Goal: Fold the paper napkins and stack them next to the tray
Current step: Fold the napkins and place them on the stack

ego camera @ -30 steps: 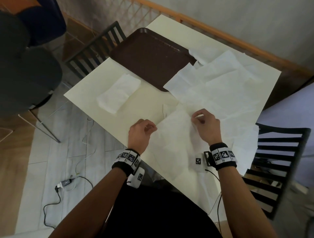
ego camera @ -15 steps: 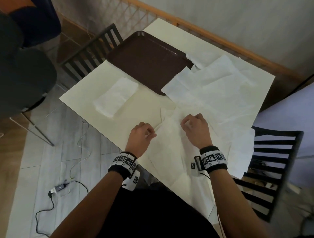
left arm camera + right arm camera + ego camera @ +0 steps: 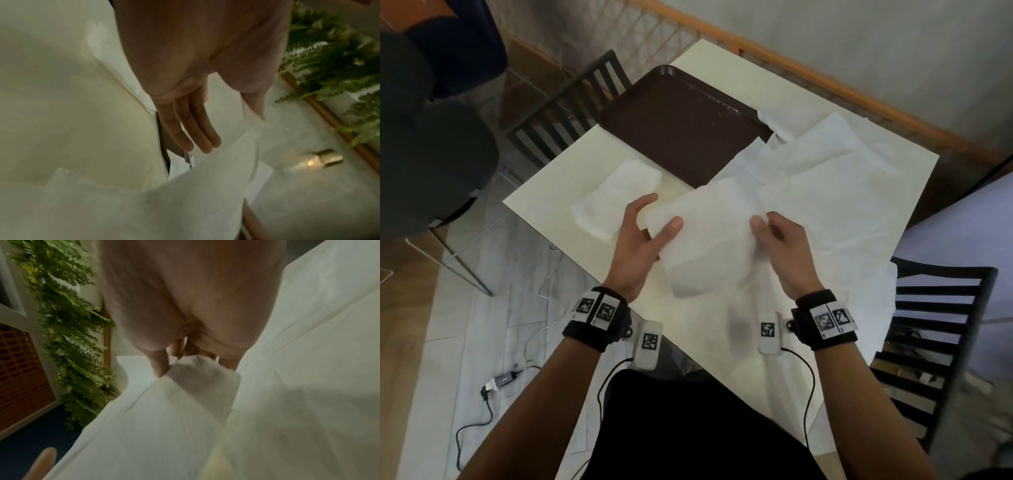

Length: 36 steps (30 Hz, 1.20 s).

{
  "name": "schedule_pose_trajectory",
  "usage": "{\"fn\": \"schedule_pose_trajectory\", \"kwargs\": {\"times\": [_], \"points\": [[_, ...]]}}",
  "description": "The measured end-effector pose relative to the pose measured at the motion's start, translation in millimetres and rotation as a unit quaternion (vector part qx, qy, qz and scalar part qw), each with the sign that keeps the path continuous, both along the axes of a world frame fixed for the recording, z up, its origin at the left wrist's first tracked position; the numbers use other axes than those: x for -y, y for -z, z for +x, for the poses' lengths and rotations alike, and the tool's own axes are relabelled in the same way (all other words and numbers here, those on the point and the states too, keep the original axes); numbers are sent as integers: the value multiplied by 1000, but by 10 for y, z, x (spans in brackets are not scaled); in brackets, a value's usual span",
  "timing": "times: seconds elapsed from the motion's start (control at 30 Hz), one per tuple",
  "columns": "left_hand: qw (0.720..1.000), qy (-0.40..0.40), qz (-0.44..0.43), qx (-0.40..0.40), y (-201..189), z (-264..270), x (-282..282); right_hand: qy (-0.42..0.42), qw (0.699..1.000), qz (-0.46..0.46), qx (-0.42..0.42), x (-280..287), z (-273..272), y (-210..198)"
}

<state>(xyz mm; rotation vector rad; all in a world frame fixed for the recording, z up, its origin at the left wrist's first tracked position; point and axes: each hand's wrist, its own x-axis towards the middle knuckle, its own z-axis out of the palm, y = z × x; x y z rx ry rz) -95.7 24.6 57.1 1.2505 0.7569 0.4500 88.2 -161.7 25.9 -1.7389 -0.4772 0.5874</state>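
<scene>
Currently one folded stack (image 3: 616, 202) lies at the tray's (image 3: 681, 126) 7 o'clock, the right hand (image 3: 779, 245) pinches a lifted napkin (image 3: 709, 236), the left hand (image 3: 640, 236) supports it loosely spread, and several unfolded napkins (image 3: 835, 185) remain at 4 o'clock.

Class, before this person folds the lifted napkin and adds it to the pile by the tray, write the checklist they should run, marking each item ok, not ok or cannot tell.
1. Napkin off the table and held: ok. The right hand pinches its edge.
2. Left hand ready to help: ok. Its thumb lies on the napkin with the fingers straight.
3. Only one sheet lifted: cannot tell, the paper is blurred.
4. Folded stack beside the tray: ok. It lies on the table, apart from the tray.
5. Top of the stack free: ok.
6. Unfolded napkins off the tray: not ok. One corner overlaps its rim.
</scene>
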Motion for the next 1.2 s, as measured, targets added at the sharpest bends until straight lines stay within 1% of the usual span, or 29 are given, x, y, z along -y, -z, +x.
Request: {"fn": "schedule_pose_trajectory", "kwargs": {"times": [0.07, 0.1, 0.2, 0.27, 0.33, 0.37, 0.47, 0.53, 0.63, 0.77, 0.83, 0.87, 0.9, 0.93, 0.97, 1.0, 1.03, 1.1, 1.17, 1.2], "points": [[999, 28, 19, 3, 0, 10, 72, 43, 999, 8, -9, -89, 3, -37], [999, 28, 28, 5, 25, 15, 98, 60, 998, 10, -16, -115, -5, -47], [999, -17, 38, 18, 91, 18, 129, 91, 996, 0, -11, -137, -46, 4], [996, -41, 83, 6, 122, 13, 133, 86, 996, 5, -28, -121, -90, 36], [991, -47, 125, -13, 152, 7, 128, 75, 995, 29, -52, -90, -131, 40], [990, -47, 129, -23, 156, 2, 128, 69, 996, 41, -50, -73, -146, 32], [995, -23, 88, -40, 149, -6, 108, 47, 997, 65, -20, -27, -150, 21], [993, -1, 104, -59, 161, -26, 82, 34, 996, 73, -31, 0, -135, 21], [976, -9, 200, -85, 185, -46, 55, 25, 998, 65, -11, 4, -111, -7], [954, -43, 289, -73, 199, -57, -4, 29, 999, 41, -7, -23, -101, -53], [932, -44, 348, -88, 218, -72, -47, 14, 999, -13, 33, -46, -84, -49], [920, -43, 378, -94, 220, -79, -73, -14, 995, -63, 71, -61, -66, -62], [909, -38, 404, -96, 214, -87, -103, -55, 980, -137, 134, -76, -52, -80], [898, -26, 428, -95, 195, -93, -139, -98, 945, -221, 221, -96, -56, -107], [886, -7, 454, -93, 165, -94, -184, -135, 902, -277, 303, -137, -70, -137], [872, 18, 480, -93, 130, -92, -226, -159, 873, -282, 365, -214, -107, -193], [858, 43, 504, -91, 87, -88, -266, -183, 865, -250, 395, -332, -158, -273], [838, 76, 534, -81, -38, -66, -346, -246, 866, -160, 405, -620, -232, -361], [829, 71, 551, -68, -199, -60, -466, -278, 854, -105, 427, -931, -284, -383], [829, 57, 553, -63, -286, -68, -548, -275, 852, -89, 438, -1053, -274, -400]]}}
